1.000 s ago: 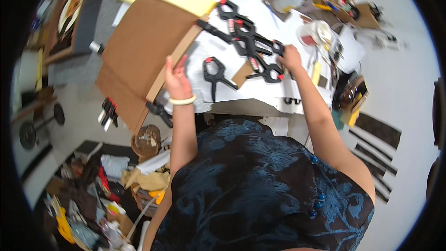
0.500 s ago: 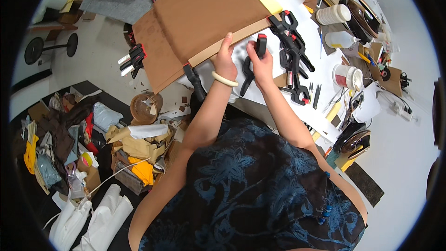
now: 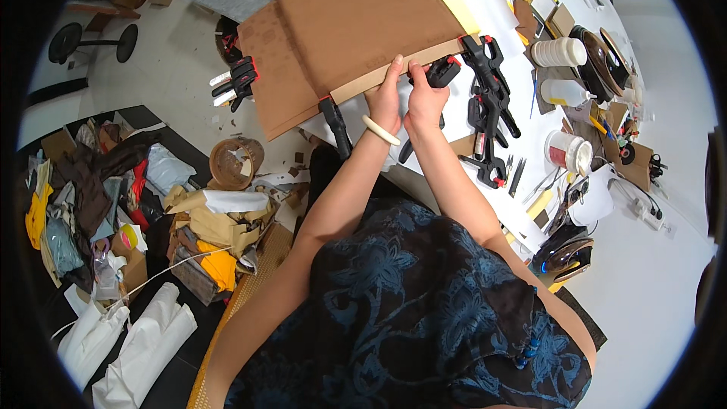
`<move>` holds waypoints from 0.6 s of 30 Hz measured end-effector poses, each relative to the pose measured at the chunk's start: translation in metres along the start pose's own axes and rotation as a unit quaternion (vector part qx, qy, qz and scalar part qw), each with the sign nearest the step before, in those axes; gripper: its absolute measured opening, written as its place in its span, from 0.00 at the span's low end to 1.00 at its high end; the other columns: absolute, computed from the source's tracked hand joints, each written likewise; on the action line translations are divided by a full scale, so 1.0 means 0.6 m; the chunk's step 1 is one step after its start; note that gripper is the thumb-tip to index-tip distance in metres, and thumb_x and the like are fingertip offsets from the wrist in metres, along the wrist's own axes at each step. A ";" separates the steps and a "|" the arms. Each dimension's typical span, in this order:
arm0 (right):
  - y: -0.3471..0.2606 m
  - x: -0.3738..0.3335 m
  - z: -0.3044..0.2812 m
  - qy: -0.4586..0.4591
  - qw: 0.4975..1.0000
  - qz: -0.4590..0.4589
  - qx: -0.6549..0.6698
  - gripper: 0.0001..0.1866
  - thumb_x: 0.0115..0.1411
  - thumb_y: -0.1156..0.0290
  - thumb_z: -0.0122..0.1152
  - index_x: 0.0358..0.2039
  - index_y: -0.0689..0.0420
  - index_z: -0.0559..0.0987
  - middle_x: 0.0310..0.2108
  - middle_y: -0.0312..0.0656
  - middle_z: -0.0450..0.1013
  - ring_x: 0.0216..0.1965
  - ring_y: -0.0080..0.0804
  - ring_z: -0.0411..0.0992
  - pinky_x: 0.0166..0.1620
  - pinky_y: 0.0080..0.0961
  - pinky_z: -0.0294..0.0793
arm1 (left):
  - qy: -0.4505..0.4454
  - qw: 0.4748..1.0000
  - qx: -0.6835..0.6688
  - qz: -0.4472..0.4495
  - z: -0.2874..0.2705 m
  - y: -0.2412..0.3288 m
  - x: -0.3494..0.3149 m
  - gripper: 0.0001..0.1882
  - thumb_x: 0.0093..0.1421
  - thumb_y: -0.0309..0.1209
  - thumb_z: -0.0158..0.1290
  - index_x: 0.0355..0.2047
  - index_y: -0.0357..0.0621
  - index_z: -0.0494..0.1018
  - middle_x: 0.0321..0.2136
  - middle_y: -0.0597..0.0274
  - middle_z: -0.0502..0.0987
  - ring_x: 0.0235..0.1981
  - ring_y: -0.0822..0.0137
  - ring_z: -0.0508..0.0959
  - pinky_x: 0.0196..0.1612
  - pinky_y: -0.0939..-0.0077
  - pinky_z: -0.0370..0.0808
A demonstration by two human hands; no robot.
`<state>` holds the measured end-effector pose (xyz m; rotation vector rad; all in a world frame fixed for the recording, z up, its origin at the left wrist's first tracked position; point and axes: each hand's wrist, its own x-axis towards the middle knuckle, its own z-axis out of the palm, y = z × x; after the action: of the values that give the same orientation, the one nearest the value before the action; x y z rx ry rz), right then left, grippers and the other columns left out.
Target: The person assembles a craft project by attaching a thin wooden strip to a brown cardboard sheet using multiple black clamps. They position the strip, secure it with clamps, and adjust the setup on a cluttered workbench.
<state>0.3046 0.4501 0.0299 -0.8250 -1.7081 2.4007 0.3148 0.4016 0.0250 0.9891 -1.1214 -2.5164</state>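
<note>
A large brown leather-like panel (image 3: 363, 19) lies on the worktable with a light wooden strip (image 3: 354, 90) along its near edge. My left hand (image 3: 385, 102) pinches that edge, thumb on the strip and fingers hidden underneath. Close beside it, my right hand (image 3: 426, 106) is wrapped round a black spring clamp (image 3: 444, 70) with red pads. The right thumb rests at the strip; the clamp's jaws point away to the right, partly hidden. Another black clamp (image 3: 335, 127) grips the strip's left end, and one more clamp (image 3: 475, 51) its right end.
More clamps (image 3: 241, 81) hold the panel's left side. Spare clamps (image 3: 488, 129) lie on the table at right, near a white tub (image 3: 568, 151), bottles (image 3: 559, 53) and metal tools. Below left stand a waste basket (image 3: 236, 163) and heaps of scraps (image 3: 216, 231).
My right hand has brought the clamp up to the strip, next to my left hand. The clamp has turned, its jaws now pointing right. The whole view has shifted slightly.
</note>
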 end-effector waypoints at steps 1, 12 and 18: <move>0.002 0.002 0.003 0.002 1.000 -0.001 -0.003 0.10 0.58 0.74 0.70 0.27 0.56 0.75 0.25 0.32 0.73 0.28 0.20 0.68 0.34 0.21 0.67 | 0.006 1.000 0.003 -0.005 -0.007 -0.003 -0.002 0.10 0.63 0.38 0.62 0.38 0.47 0.77 0.31 0.74 0.73 0.30 0.78 0.67 0.35 0.80 0.65; 0.012 0.027 -0.004 0.005 1.000 -0.005 -0.025 0.11 0.58 0.75 0.70 0.25 0.57 0.74 0.25 0.33 0.73 0.29 0.22 0.70 0.37 0.23 0.70 | -0.010 0.714 0.588 0.380 -0.172 0.157 -0.060 0.48 0.46 0.37 0.72 0.64 0.42 0.60 0.63 0.34 0.58 0.65 0.38 0.61 0.64 0.47 0.63; 0.023 0.033 -0.008 -0.001 1.000 0.011 -0.025 0.11 0.58 0.75 0.69 0.25 0.56 0.74 0.25 0.33 0.73 0.29 0.22 0.70 0.37 0.23 0.69 | -0.083 0.716 0.620 0.310 -0.174 0.142 0.021 0.54 0.41 0.39 0.76 0.67 0.45 0.61 0.62 0.32 0.67 0.65 0.40 0.66 0.61 0.56 0.72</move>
<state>0.2934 0.4564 0.0089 -0.8509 -1.7758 2.3829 0.3677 0.2772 0.0298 0.3470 -2.7035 -1.0945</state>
